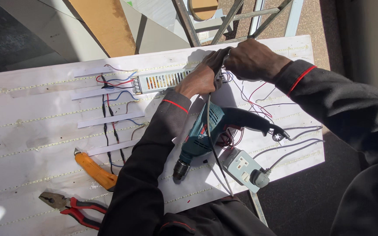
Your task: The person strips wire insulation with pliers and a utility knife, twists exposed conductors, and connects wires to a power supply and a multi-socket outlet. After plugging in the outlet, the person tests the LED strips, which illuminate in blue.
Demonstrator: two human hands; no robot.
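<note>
From the head camera, both hands met at the far end of a white panel (pixel 31 131) that lay as a worktop, ruled with thin strips of small lights. The left hand (pixel 200 78) gripped the end of a long perforated metal power unit (pixel 162 81), its fingers curled tightly around that end and around a grey cable (pixel 209 122) that ran down from the grip towards the near edge. The right hand (pixel 252 59) lay just beside it, touching it, fingers bent and pressed together over the same spot; whether they pinched a wire or a tool could not be told, since the left hand hid the tips.

The power unit lay along the far part of the panel, between the hands and a bunch of red, blue and black wires (pixel 112 83) at its other end. More thin red and blue wires (pixel 252 96) spread below the right hand.

Nearer, a teal and black electric drill (pixel 211 131) lay on its side between the forearms, chuck pointing to the near edge. Just beside it sat a grey socket box (pixel 241 168) with a plug in it. Well apart, at the left, lay an orange utility knife (pixel 95 171) and red-handled pliers (pixel 68 205).
</note>
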